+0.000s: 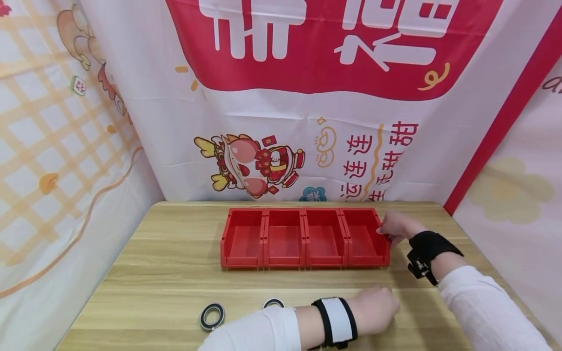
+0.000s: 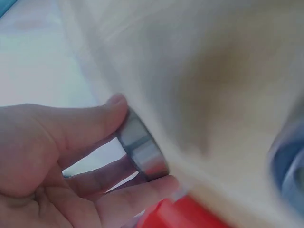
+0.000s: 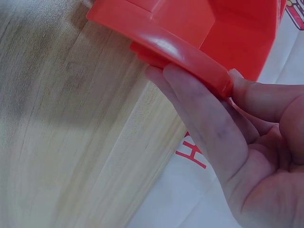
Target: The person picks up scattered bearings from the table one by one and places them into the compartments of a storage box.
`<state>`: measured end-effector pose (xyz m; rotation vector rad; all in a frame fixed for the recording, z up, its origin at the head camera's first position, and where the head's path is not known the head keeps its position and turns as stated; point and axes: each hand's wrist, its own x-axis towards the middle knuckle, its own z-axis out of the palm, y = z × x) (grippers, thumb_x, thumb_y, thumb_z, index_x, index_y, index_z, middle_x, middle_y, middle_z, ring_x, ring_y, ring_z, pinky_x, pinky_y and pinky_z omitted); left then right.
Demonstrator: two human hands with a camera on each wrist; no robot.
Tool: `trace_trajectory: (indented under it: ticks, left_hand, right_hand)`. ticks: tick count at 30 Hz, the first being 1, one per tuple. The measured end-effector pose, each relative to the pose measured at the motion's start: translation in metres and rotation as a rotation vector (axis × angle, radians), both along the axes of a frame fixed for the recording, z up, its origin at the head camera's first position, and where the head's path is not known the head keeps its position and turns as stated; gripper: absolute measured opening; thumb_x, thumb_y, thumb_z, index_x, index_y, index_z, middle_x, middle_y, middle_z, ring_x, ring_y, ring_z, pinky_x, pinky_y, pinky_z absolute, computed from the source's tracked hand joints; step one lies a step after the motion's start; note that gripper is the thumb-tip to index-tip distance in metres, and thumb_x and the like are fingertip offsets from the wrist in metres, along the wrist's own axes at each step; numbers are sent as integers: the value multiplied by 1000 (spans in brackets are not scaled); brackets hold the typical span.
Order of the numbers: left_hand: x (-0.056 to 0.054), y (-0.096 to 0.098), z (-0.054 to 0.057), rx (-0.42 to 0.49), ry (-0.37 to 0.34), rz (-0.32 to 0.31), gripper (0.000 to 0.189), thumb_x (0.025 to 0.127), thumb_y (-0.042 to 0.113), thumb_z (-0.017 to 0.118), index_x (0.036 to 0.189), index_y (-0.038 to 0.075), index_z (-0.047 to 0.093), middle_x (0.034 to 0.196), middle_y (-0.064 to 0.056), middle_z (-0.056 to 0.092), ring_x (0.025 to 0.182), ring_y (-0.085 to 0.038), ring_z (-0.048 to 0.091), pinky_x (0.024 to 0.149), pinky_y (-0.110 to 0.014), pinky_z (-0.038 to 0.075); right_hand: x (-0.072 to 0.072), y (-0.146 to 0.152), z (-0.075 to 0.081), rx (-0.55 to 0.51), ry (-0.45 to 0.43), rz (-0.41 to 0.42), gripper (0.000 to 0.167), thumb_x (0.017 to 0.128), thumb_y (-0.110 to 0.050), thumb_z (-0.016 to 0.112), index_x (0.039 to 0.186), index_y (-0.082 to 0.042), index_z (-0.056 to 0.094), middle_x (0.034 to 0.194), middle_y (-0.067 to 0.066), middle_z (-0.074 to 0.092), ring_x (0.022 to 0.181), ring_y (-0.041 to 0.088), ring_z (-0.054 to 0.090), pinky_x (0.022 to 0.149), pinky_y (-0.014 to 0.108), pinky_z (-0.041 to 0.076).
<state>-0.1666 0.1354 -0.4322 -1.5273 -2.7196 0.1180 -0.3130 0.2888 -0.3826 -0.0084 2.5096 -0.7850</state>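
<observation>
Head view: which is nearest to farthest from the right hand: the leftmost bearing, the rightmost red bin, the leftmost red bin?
1. Rightmost red bin: at the right hand, which holds its right side.
2. Leftmost red bin: to the left, at the opposite end of the row.
3. Leftmost bearing: farther left, on the near side of the row.

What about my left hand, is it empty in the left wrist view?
No, the left hand holds a metal bearing by its edges, the thumb on one side and a finger on the other.
</observation>
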Motion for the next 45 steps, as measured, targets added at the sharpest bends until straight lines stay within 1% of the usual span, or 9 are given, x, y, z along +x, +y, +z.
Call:
trace_trajectory:
  ticks: [4, 7, 10, 15, 20, 25, 32, 37, 45]
  left_hand:
    - [-18, 1, 28, 39, -84, 65, 13, 91, 13, 61, 85, 23, 67, 76, 12, 61, 65, 0, 54, 58, -15, 43]
    - [-33, 1, 45, 48, -179, 161, 11, 93, 13, 60, 90, 21, 67, 70, 9, 60, 59, -2, 52, 54, -16, 44]
    - [-48, 3, 55, 63, -237, 253, 7, 94, 16, 60, 93, 20, 66, 66, 7, 58, 53, -4, 51, 49, -17, 42]
    - [-72, 8, 61, 124, -203, 346, 9, 95, 17, 59, 95, 19, 68, 80, 6, 65, 62, -6, 53, 57, -19, 46]
    - [-93, 18, 47, 177, -166, 423, 13, 95, 18, 59, 102, 20, 70, 94, 5, 69, 77, -8, 57, 68, -24, 51]
    - [-107, 30, 26, 175, -144, 441, 17, 95, 17, 59, 107, 22, 71, 100, 5, 67, 85, -11, 55, 74, -27, 51]
    - [-114, 44, 10, 156, -77, 466, 18, 96, 18, 58, 107, 22, 71, 101, 2, 66, 89, -14, 56, 70, -28, 52]
    - [-117, 50, -1, 119, -57, 526, 21, 96, 22, 57, 111, 25, 70, 105, 3, 66, 92, -16, 57, 66, -28, 53]
    - [-124, 54, -13, 90, -142, 659, 19, 95, 23, 57, 105, 29, 72, 102, 5, 67, 92, -14, 59, 69, -28, 52]
  right_hand:
    - [1, 1, -3, -22, 5, -8, 19, 94, 1, 53, 98, 18, 60, 83, 19, 68, 63, 18, 65, 61, 35, 57]
    - [2, 2, -6, -26, 8, -16, 18, 93, 2, 53, 96, 18, 60, 80, 19, 67, 63, 19, 64, 61, 35, 57]
    - [2, 3, -6, -28, 5, -23, 15, 93, 2, 52, 91, 15, 60, 76, 14, 63, 61, 17, 62, 60, 34, 56]
    - [0, 3, -4, -32, 9, -6, 18, 92, 2, 51, 78, 7, 61, 65, 7, 58, 55, 13, 58, 57, 32, 56]
    - [-2, 4, 0, -18, 4, -10, 17, 90, 5, 49, 80, 7, 62, 67, 8, 57, 57, 14, 58, 57, 32, 56]
    - [-3, 8, -1, -34, -9, -8, 15, 88, 5, 49, 85, 11, 63, 71, 10, 60, 60, 16, 61, 60, 34, 57]
    - [-5, 17, -1, -64, -1, 18, 15, 89, 5, 51, 84, 11, 63, 70, 9, 61, 60, 16, 60, 60, 35, 57]
    - [-4, 15, -2, -60, 7, 25, 16, 91, 1, 53, 82, 9, 64, 69, 8, 62, 59, 15, 61, 60, 35, 56]
    - [-6, 7, -1, 4, 25, 35, 15, 93, -3, 57, 83, 6, 64, 70, 7, 56, 60, 16, 59, 60, 32, 56]
